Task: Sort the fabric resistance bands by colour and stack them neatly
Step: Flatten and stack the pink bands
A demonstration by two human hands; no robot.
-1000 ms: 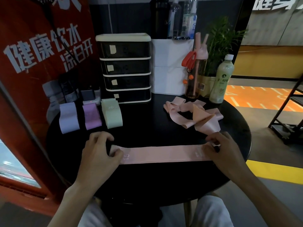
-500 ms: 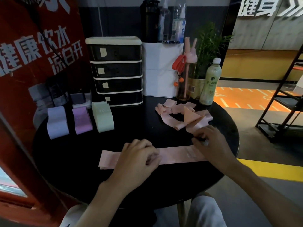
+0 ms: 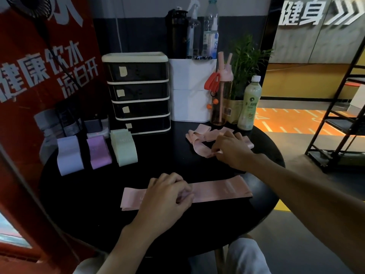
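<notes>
Band (image 3: 221,187), flat, gripped midway by L fingers (image 3: 177,184); R fingers (image 3: 217,147) pinching tangled pink pile (image 3: 199,135).

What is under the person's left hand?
A flat pink band lies under the left hand on the black table. Both its ends show; its middle is covered, so whether the fingers pinch it is hidden.

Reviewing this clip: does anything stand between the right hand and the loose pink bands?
Nothing visible does. The right hand touches the loose pink bands, with its fingers at a fold. The pale green bottle stands behind the pile, not in between.
</notes>
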